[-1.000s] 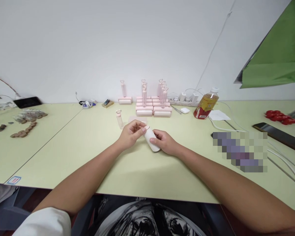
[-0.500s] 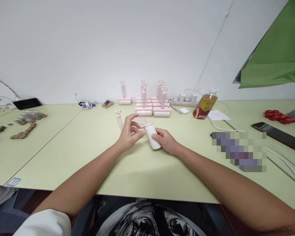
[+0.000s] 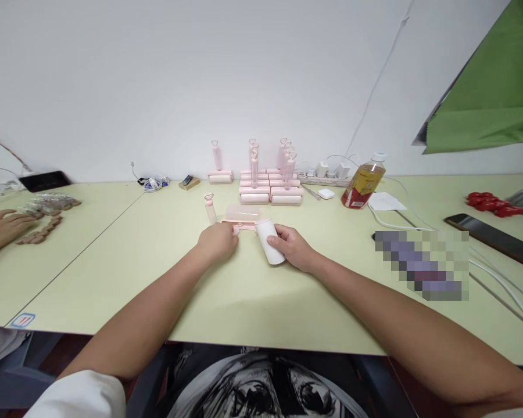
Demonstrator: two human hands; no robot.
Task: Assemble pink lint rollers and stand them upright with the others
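My right hand (image 3: 293, 248) is closed around a white paper roll (image 3: 270, 244), which tilts over the table with its upper end leaning left. My left hand (image 3: 218, 241) rests just left of the roll, fingers curled down at the left end of a flat pink piece (image 3: 246, 227). A small pale pink edge shows by the thumb, and the hand hides what is in its grip. Behind that piece lies a clear pink cover (image 3: 243, 213). A pink handle with a heart-shaped loop (image 3: 210, 208) stands upright behind my left hand.
At the wall stand several pink rollers (image 3: 270, 194) with upright handles. To their right are a power strip (image 3: 326, 181) and a drink bottle (image 3: 364, 183). A black phone (image 3: 499, 239) and cables lie at right. Another person's hand (image 3: 9, 229) is by brown pieces (image 3: 41, 232) at far left.
My left hand has moved down and left from the roll's upper end, its fingers curling at the pink piece. The roll stays in my right hand. Another person's hand has appeared at far left.
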